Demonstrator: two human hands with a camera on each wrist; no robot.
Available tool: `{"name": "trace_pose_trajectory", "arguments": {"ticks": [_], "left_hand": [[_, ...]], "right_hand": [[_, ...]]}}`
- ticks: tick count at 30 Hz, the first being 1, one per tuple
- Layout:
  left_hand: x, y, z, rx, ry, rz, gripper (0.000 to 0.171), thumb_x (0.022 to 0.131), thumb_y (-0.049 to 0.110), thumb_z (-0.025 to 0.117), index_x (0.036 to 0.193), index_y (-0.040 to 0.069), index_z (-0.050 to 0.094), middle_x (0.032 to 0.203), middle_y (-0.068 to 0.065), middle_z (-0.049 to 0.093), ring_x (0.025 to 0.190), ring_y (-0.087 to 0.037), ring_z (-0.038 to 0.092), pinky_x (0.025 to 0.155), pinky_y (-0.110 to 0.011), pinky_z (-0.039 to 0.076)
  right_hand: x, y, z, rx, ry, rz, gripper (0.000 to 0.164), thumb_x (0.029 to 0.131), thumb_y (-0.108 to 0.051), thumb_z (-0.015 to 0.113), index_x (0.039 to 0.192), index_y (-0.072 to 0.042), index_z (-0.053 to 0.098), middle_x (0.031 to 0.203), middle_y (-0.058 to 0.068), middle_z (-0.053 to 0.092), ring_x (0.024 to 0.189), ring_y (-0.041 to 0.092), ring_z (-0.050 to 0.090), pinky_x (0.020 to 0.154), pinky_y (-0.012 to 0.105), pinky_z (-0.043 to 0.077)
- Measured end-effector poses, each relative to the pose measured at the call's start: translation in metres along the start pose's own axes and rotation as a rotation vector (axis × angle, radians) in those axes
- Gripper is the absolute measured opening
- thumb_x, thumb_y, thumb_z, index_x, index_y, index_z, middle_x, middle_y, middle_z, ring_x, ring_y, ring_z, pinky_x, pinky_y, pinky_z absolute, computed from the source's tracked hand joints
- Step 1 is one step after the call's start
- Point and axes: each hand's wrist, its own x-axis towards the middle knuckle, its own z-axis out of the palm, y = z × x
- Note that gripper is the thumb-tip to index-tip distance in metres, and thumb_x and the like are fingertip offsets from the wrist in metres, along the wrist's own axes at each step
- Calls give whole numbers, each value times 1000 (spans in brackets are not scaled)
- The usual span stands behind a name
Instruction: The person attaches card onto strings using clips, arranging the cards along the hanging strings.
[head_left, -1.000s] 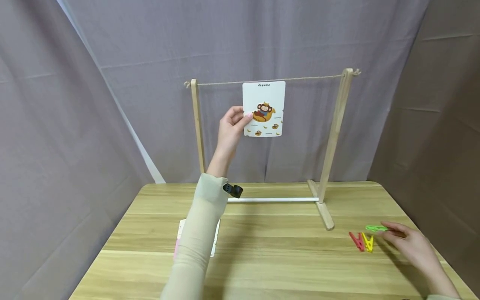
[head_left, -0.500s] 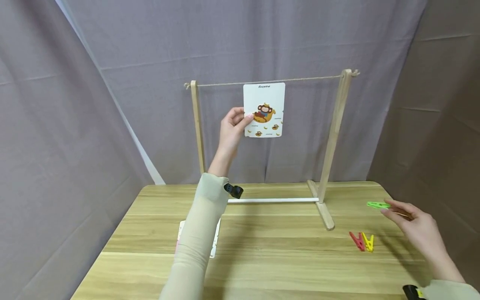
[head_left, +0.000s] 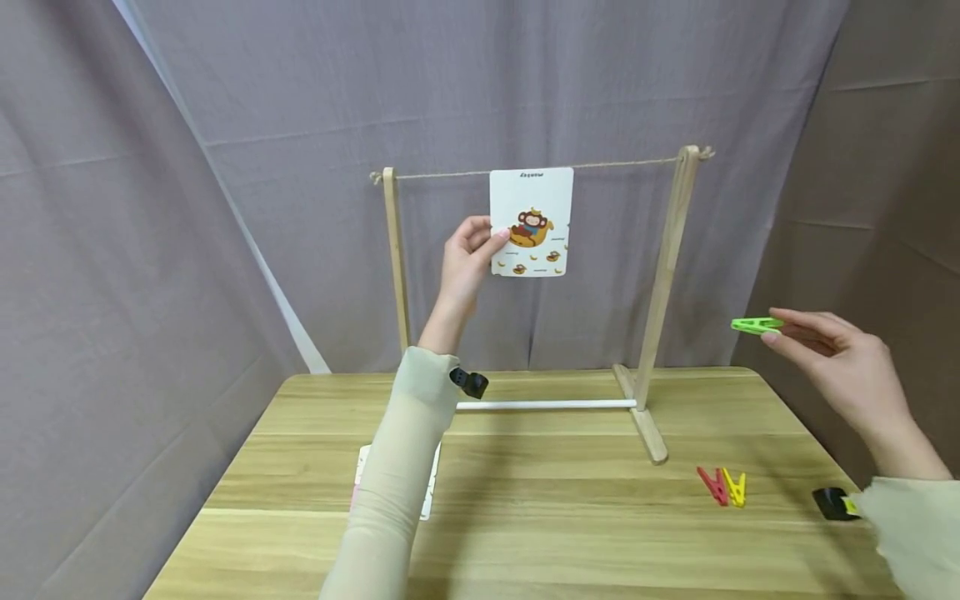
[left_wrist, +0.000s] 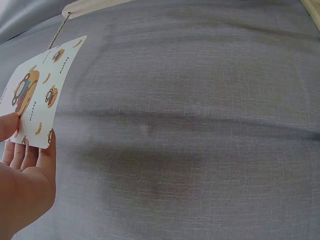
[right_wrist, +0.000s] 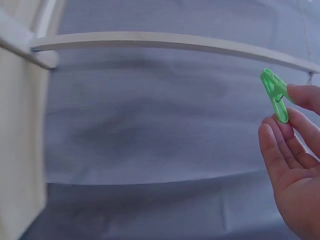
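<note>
My left hand (head_left: 467,262) pinches a white card (head_left: 531,187) by its left edge, thumb in front and fingers behind. A monkey on a banana is printed on the card, and the word at its top looks upside down. The card's top edge overlaps the string (head_left: 622,164) in the head view; whether they touch I cannot tell. Over the table's right side, my right hand (head_left: 851,367) pinches a green clothespin (head_left: 753,325) between thumb and fingers. In the right wrist view the clothespin (right_wrist: 275,95) has its handles in the hand. On the table lie a red clothespin (head_left: 712,486) and a yellow clothespin (head_left: 736,487).
The string runs between two wooden posts (head_left: 666,275), joined low down by a white rod (head_left: 547,405). Another card (head_left: 429,496) lies on the wooden table (head_left: 570,533), partly hidden under my left forearm. Grey curtains (head_left: 300,100) hang behind and at both sides.
My right hand has risen from beside the red and yellow clothespins, carrying the green clothespin up. The left hand and its card stay almost still at the string.
</note>
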Motion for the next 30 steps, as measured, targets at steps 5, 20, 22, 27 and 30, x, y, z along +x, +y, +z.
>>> {"name": "trace_pose_trajectory", "arguments": {"ticks": [5, 20, 22, 27, 30], "left_hand": [[2, -1, 0, 4, 1, 5, 11, 93, -1, 68, 101, 3, 63, 91, -4, 73, 82, -14, 67, 74, -27, 53], [2, -6, -2, 19, -15, -1, 11, 93, 0, 69, 102, 3, 63, 92, -5, 73, 83, -13, 67, 74, -27, 54], [2, -6, -1, 13, -16, -3, 11, 93, 0, 68, 102, 4, 63, 91, -4, 73, 83, -13, 67, 74, -27, 54], [3, -6, -1, 5, -11, -22, 11, 93, 0, 68, 102, 4, 62, 90, -3, 72, 83, -14, 66, 75, -27, 53], [4, -6, -1, 3, -9, -28, 12, 93, 0, 69, 102, 5, 63, 90, -2, 72, 83, -14, 66, 76, -27, 53]], "right_hand": [[20, -24, -7, 56, 24, -55, 45, 91, -23, 77, 133, -11, 66, 103, -28, 58, 85, -20, 57, 67, 2, 42], [64, -91, -29, 242, 154, -245, 38, 87, 0, 76, 125, -4, 71, 102, -16, 66, 86, -9, 65, 71, 3, 46], [68, -101, -35, 272, 172, -263, 38, 87, 3, 75, 124, -2, 70, 104, -15, 66, 89, -7, 65, 74, 3, 46], [81, -121, -45, 357, 237, -345, 37, 85, 11, 72, 122, 6, 68, 108, -8, 66, 93, -1, 66, 81, 7, 48], [88, -127, -48, 401, 269, -387, 35, 84, 15, 71, 118, 10, 68, 107, -4, 67, 92, 1, 67, 82, 9, 49]]}}
